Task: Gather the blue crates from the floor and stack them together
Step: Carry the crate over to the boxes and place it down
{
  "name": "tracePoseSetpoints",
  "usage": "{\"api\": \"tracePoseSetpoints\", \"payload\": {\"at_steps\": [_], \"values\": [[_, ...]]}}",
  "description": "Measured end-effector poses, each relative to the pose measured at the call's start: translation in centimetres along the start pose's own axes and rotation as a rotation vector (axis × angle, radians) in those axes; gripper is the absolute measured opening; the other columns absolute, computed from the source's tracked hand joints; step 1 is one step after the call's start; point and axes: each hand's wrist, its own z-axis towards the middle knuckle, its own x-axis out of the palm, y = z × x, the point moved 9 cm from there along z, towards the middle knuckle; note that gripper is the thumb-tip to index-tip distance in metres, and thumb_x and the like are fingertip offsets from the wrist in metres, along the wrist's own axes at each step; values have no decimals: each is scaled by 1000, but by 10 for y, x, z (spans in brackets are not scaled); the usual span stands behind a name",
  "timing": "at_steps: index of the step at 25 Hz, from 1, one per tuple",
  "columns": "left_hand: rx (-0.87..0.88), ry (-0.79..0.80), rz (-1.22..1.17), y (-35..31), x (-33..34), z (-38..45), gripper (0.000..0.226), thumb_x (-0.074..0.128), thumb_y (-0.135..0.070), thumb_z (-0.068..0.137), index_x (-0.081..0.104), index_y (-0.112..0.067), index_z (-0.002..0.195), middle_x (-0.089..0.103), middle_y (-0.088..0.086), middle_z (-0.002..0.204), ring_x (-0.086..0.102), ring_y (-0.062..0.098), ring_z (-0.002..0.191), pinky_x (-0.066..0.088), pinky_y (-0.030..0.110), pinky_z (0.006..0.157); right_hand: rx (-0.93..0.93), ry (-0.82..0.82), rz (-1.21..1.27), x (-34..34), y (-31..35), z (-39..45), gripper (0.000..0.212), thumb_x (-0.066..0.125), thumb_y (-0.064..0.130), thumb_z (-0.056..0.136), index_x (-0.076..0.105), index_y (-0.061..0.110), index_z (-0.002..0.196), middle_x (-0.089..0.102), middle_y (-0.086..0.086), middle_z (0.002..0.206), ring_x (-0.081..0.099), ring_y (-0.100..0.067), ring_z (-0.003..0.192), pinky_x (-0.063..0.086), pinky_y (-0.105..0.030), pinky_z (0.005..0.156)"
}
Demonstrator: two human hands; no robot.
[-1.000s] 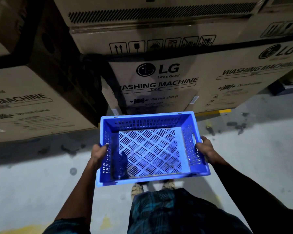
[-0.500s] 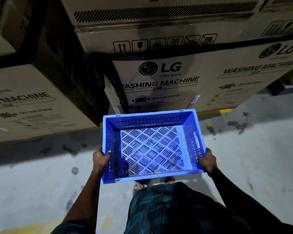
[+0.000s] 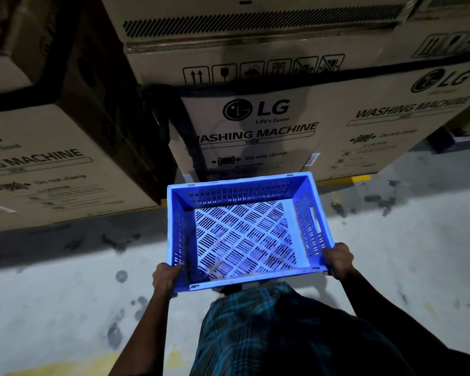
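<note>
The blue crate (image 3: pixel 246 232) is off the floor, carried level in front of the person, its open top facing up and its slotted base empty. The left hand (image 3: pixel 166 276) grips the near left corner, fingers curled over the rim and down the side wall; the right hand (image 3: pixel 338 258) grips the near right corner the same way, just short of the handle slot in the right wall. Holding both near corners probably keeps the crate flat and its far edge free to be set down first. Beyond it, stacked LG washing machine cartons (image 3: pixel 255 126) form a wall, with another carton (image 3: pixel 38 172) at far left. The concrete floor (image 3: pixel 65 294) below is stained, with a yellow line (image 3: pixel 345 180) along the cartons' foot. No other crate or stack shows here, so the carry seems mid-way.
</note>
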Motion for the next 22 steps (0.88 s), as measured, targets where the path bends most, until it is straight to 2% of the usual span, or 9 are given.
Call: {"api": "tracePoseSetpoints", "payload": {"at_steps": [2, 4, 6, 10, 14, 16, 19, 20, 22], "values": [[-20, 11, -17, 3, 3, -5, 31, 73, -22, 79, 60, -1, 98, 62, 25, 104, 68, 43, 82, 59, 55, 54, 33, -67, 108, -4, -7, 2, 20, 61, 10, 77, 64, 10, 97, 64, -19, 101, 66, -31, 80, 56, -36, 52], [-7, -14, -7, 3, 2, -8, 27, 70, -20, 79, 60, -1, 96, 62, 25, 103, 68, 41, 79, 59, 54, 52, 69, -122, 160, -5, -17, 5, 30, 55, 13, 66, 67, 12, 94, 66, -22, 95, 70, -35, 73, 57, -47, 43], [2, -29, -10, 4, 2, -8, 26, 69, -20, 80, 61, -1, 97, 63, 24, 102, 68, 41, 77, 59, 53, 50, 77, -101, 166, 1, -27, 10, 35, 53, 12, 66, 67, 14, 98, 65, -24, 97, 70, -38, 74, 58, -52, 46], [18, -35, -10, 3, 2, -11, 21, 69, -18, 81, 60, -3, 92, 62, 23, 99, 68, 40, 76, 59, 52, 51, 71, -105, 200, -3, -21, -10, 34, 50, 4, 81, 61, 16, 110, 60, -22, 107, 70, -39, 78, 60, -54, 54], [59, -107, -77, 4, -5, -11, 23, 72, -26, 73, 63, -6, 82, 65, 21, 85, 68, 41, 74, 59, 53, 50, 47, -68, 274, 6, -21, -15, 36, 46, 2, 80, 60, 17, 110, 63, -23, 108, 71, -40, 79, 58, -40, 44], [95, -132, -96, 5, -8, -10, 26, 73, -27, 72, 66, -5, 82, 65, 20, 78, 68, 39, 73, 60, 52, 55, 33, -86, 296, 4, -19, -23, 41, 45, 0, 78, 60, 16, 113, 64, -22, 108, 71, -41, 78, 59, -44, 48], [122, -146, -169, 8, -9, -13, 24, 75, -23, 76, 68, -3, 85, 67, 22, 78, 68, 39, 71, 60, 51, 53, 2, -112, 331, 4, -23, -22, 45, 48, 3, 72, 59, 19, 113, 63, -20, 105, 70, -41, 78, 60, -51, 56], [128, -146, -183, 11, -8, -14, 25, 75, -24, 76, 68, -3, 87, 68, 21, 79, 68, 39, 71, 60, 51, 55, -8, -110, 326, 9, -33, -8, 50, 50, 8, 68, 57, 20, 116, 63, -19, 106, 70, -40, 82, 61, -52, 59], [157, -135, -215, 17, -5, -14, 31, 74, -30, 72, 68, -5, 90, 69, 18, 81, 69, 38, 73, 61, 51, 63, -25, -116, 326, 23, -52, 17, 68, 50, 19, 60, 50, 21, 128, 62, -18, 114, 67, -40, 95, 60, -55, 75]]}}
